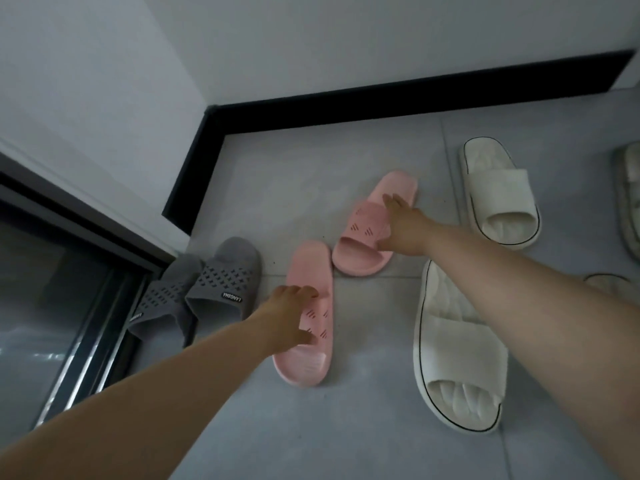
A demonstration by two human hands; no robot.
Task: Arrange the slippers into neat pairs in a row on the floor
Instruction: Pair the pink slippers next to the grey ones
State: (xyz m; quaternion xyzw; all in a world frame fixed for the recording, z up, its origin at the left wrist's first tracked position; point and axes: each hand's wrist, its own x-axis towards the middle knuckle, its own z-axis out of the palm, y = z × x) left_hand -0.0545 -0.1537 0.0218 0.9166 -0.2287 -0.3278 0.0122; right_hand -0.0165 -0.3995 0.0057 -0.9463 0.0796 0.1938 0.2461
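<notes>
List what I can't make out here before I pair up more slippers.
Head view only:
1. Right edge: a pale slipper is cut off by the frame.
2. Another pale shape is mostly hidden behind the right forearm.
3. The left gray slipper is partly covered by the right gray slipper.
4. Whether the right hand grips the far pink slipper or only rests on it: the hand hides the strap.

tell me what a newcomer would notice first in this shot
Two bare arms reach into the middle, where the left hand grips the strap of the near pink slipper and the right hand grips the far pink slipper, askew beyond it. To the left a grey slipper pair overlaps by the dark door frame; to the right the near white slipper and far white slipper lie apart.
</notes>
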